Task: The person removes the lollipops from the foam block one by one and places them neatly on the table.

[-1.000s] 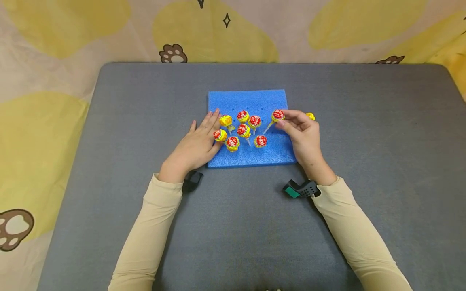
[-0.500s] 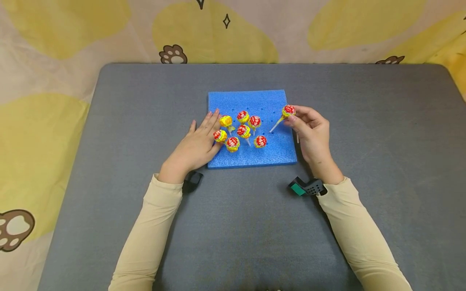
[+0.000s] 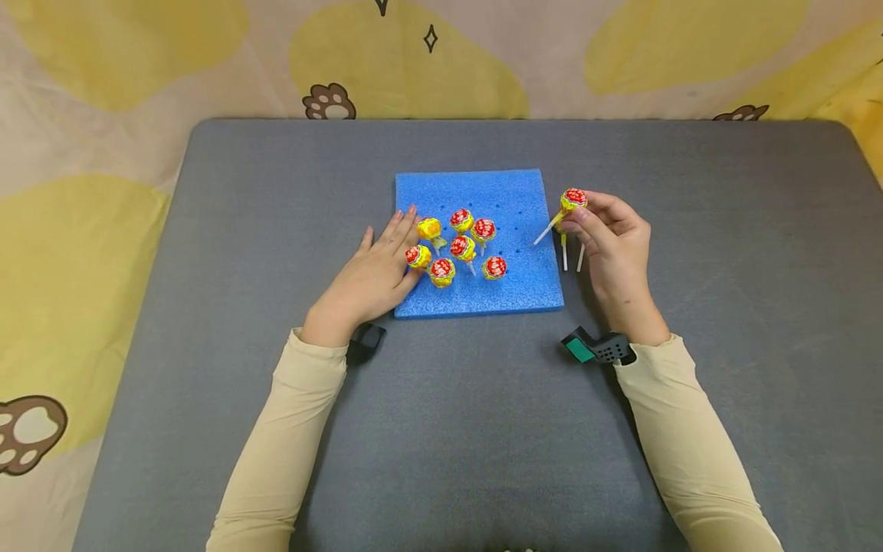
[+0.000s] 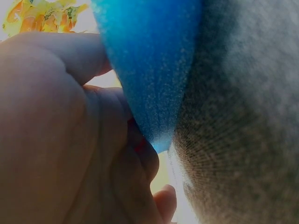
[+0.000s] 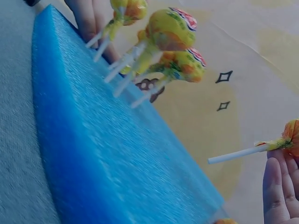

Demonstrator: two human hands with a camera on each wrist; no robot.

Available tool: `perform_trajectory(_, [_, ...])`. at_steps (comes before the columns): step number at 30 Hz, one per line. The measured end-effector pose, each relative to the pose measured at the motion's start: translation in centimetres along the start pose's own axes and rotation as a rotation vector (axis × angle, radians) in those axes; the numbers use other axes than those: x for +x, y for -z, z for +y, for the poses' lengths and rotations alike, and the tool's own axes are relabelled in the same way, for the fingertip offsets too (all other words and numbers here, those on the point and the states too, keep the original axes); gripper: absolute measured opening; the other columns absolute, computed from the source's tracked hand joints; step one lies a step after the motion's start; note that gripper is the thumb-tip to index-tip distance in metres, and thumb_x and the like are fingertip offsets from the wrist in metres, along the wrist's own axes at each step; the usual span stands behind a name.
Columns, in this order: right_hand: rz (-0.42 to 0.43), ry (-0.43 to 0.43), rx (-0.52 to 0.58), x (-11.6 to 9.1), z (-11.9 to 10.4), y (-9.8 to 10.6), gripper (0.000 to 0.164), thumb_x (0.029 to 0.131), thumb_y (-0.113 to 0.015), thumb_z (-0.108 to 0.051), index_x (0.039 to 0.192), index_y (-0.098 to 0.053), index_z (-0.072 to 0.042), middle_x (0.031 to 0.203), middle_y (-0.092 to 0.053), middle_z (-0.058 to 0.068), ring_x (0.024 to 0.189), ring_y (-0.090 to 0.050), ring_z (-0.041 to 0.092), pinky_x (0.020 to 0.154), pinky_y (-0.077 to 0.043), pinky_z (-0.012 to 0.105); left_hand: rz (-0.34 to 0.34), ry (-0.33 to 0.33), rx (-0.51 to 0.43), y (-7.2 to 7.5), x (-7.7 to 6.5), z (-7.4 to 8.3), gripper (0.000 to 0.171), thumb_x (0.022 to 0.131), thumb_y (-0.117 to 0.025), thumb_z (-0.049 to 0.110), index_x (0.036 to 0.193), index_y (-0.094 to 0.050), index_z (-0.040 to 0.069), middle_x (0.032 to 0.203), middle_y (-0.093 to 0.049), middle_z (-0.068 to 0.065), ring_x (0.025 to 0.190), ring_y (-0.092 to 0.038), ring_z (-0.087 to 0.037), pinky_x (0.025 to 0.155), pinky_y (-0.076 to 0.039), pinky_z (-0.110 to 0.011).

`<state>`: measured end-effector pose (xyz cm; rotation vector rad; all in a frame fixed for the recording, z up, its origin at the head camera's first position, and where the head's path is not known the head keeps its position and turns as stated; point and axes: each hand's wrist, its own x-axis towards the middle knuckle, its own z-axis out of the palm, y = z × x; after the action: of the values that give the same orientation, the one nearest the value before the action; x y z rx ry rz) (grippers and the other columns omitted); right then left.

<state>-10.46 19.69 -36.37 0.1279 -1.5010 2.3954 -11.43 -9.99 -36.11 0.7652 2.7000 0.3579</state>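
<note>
My right hand (image 3: 617,253) pinches a lollipop (image 3: 574,198) by its red-and-yellow wrapped head, just off the right edge of a blue foam block (image 3: 476,297). Its white stick slants down to the left, the lower end overlapping the foam's edge in the head view. In the right wrist view the held lollipop's stick (image 5: 236,154) points away from the fingertips (image 5: 273,175). My left hand (image 3: 366,280) rests with straight fingers along the foam's left side; the left wrist view shows the thumb side against the foam (image 4: 145,60). Several lollipops (image 3: 462,247) stand in the foam's left and middle parts.
Right of the foam, partly hidden by my right hand, are more lollipops with their sticks (image 3: 564,253) showing. Small dark holes dot the foam's surface. A grey table (image 3: 448,429) lies beneath, with a yellow patterned cloth (image 3: 469,69) behind it.
My right hand has moved right with the lollipop, from over the foam to beyond its right edge, uncovering two sticks there. My left hand has stayed in place.
</note>
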Motion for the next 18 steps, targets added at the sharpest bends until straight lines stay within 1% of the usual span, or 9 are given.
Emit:
perform_trajectory(4, [0.029,-0.003,0.045,0.3,-0.5,0.4,0.012,0.083,-0.063,0.011,0.094,-0.068,0.009,0.086,-0.066,0.016,0.070,-0.064,0.022,0.069,-0.054,0.028,0.006,-0.009,-0.002,0.0,0.0,0.0,0.065,0.099,-0.040,0.034,0.150,-0.013,0.005,0.158,0.007,-0.005,0.143,0.010,-0.018,0.113,0.000,-0.051])
perform_trajectory(7, [0.063,-0.031,0.103,0.5,-0.8,0.9,0.012,0.081,-0.066,0.011,0.093,-0.066,0.013,0.087,-0.066,0.019,0.069,-0.064,0.024,0.068,-0.054,0.029,0.007,-0.013,-0.001,0.1,0.0,0.0,0.064,0.100,-0.040,0.034,0.150,-0.013,0.005,0.158,0.007,-0.006,0.143,0.009,-0.018,0.112,0.000,-0.051])
perform_trajectory(9, [0.078,-0.047,0.123,0.6,-1.0,1.2,0.015,0.080,-0.067,0.010,0.094,-0.065,0.015,0.087,-0.065,0.020,0.070,-0.063,0.025,0.068,-0.055,0.030,0.005,-0.012,0.000,0.1,0.0,0.0,0.064,0.100,-0.039,0.034,0.150,-0.013,0.005,0.158,0.007,-0.005,0.143,0.010,-0.018,0.112,0.000,-0.051])
perform_trajectory(12, [0.097,-0.061,0.125,0.8,-1.3,1.6,0.017,0.080,-0.068,0.009,0.094,-0.063,0.016,0.087,-0.065,0.020,0.069,-0.062,0.025,0.067,-0.055,0.030,0.003,-0.012,0.002,0.1,0.0,0.0,0.064,0.100,-0.039,0.035,0.150,-0.013,0.005,0.158,0.007,-0.005,0.143,0.010,-0.018,0.112,0.000,-0.052])
perform_trajectory(18, [0.101,-0.077,0.077,1.1,-1.4,2.5,0.016,0.081,-0.068,0.006,0.093,-0.064,0.015,0.086,-0.066,0.019,0.069,-0.062,0.024,0.066,-0.054,0.029,0.001,-0.008,-0.002,0.1,0.0,0.0,0.064,0.099,-0.039,0.034,0.150,-0.014,0.005,0.158,0.007,-0.006,0.143,0.010,-0.018,0.112,0.000,-0.051])
